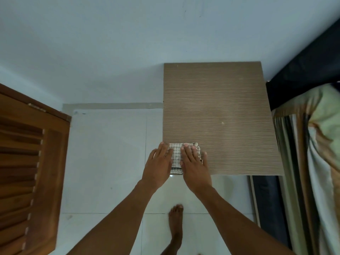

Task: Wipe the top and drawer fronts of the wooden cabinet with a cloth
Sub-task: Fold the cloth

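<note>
The wooden cabinet's top (220,111) fills the centre right of the view, seen from above; its drawer fronts are hidden below the front edge. A folded white cloth with a dark grid pattern (176,155) lies at the top's near left corner. My left hand (159,166) rests flat on the cloth's left side, fingers together and extended. My right hand (194,168) lies flat on the cloth's right side, thumb spread onto the wood. Both palms press down on the cloth rather than grasping it.
A brown louvred wooden door (27,172) stands open at the left. A bed with a dark frame and striped bedding (312,162) sits tight against the cabinet's right side. White floor tiles (110,162) lie to the left, with my bare foot (175,223) below.
</note>
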